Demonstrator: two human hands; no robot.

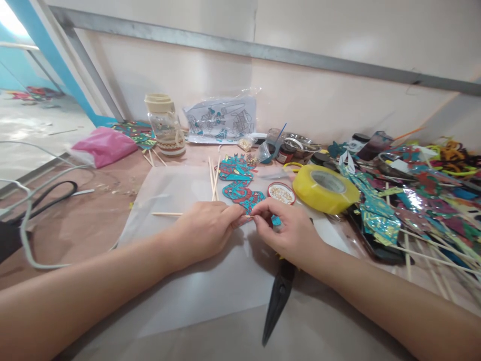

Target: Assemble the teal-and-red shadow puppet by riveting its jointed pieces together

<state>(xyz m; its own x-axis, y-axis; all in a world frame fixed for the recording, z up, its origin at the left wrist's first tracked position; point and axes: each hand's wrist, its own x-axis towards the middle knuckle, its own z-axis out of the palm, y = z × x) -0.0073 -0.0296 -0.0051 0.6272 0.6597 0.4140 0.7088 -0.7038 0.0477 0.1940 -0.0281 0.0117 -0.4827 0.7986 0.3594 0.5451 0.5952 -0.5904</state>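
My left hand (205, 228) is closed on a thin wooden stick (166, 214), whose end sticks out to the left. Thumb and forefinger of my right hand (285, 228) are pinched at the stick's other end, close to my left fingertips; whatever small thing they hold is too tiny to make out. Just beyond my fingers lies a turquoise and red patterned cutout (240, 183) with small studs. More wooden sticks (214, 179) lie left of it. A round red-rimmed dish (281, 193) of small gold pieces is to its right. Black pliers (278, 301) rest below my right hand.
A yellow tape roll (326, 188) sits behind my right hand. Painted cutouts on sticks (379, 215) crowd the right side. A bottle (166, 125), a pink bag (103, 146) and a plastic-wrapped printed sheet (221, 120) stand at the back. White cables (26, 225) run along the left.
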